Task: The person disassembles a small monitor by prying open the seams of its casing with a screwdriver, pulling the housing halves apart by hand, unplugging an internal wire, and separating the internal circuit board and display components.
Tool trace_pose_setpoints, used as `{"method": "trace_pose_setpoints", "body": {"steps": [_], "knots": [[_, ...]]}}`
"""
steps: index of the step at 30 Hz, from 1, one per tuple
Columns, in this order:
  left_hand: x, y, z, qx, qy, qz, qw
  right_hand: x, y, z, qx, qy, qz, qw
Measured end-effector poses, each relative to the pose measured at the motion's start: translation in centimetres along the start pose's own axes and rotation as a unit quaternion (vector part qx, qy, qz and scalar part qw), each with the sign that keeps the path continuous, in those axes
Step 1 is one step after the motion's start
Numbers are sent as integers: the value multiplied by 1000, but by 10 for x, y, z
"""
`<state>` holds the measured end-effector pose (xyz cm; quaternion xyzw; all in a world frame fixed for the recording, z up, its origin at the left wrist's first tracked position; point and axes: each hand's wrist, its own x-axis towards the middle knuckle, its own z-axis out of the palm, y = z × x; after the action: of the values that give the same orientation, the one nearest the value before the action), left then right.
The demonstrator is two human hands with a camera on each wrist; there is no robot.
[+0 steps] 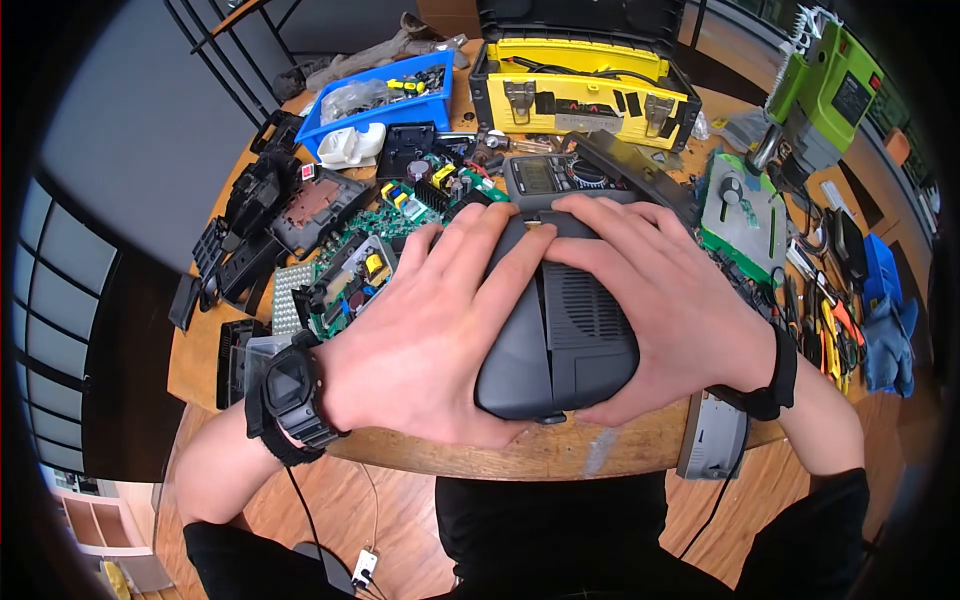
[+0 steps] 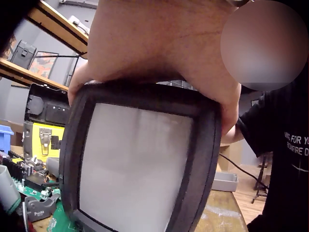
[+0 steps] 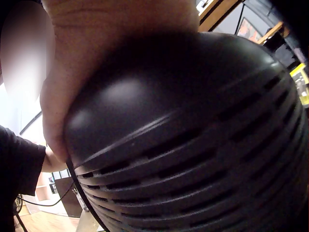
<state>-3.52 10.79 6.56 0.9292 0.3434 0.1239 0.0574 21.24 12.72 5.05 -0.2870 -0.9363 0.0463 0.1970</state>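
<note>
Gripping a dark casing (image 1: 512, 365) from both sides over the near part of the wooden table (image 1: 640, 447), with left hand (image 1: 425, 325) and right hand (image 1: 678, 300) spread across its top and both thumbs at its near end. Showing a pale screen (image 2: 135, 166) on the left face and slatted vents (image 3: 193, 179) on the right. Held just in front of a multimeter (image 1: 540, 178), with green circuit boards (image 1: 462, 188) to the left and a yellow toolbox (image 1: 590, 95) farther back

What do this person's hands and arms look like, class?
The ungloved left hand wears a chunky black watch and black band at its wrist; the ungloved right hand, a black strap. Black sleeves end near the elbows.
</note>
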Motion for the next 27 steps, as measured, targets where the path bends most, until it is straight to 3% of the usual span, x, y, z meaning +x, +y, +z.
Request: {"method": "trace_pose_setpoints", "body": {"steps": [18, 27], "knots": [[-2, -7, 5, -12, 41, 15, 999, 4, -18, -1, -60, -59, 29, 996], [-6, -6, 10, -9, 57, 17, 998, -6, -38, 4, -71, -39, 58, 995]]}}
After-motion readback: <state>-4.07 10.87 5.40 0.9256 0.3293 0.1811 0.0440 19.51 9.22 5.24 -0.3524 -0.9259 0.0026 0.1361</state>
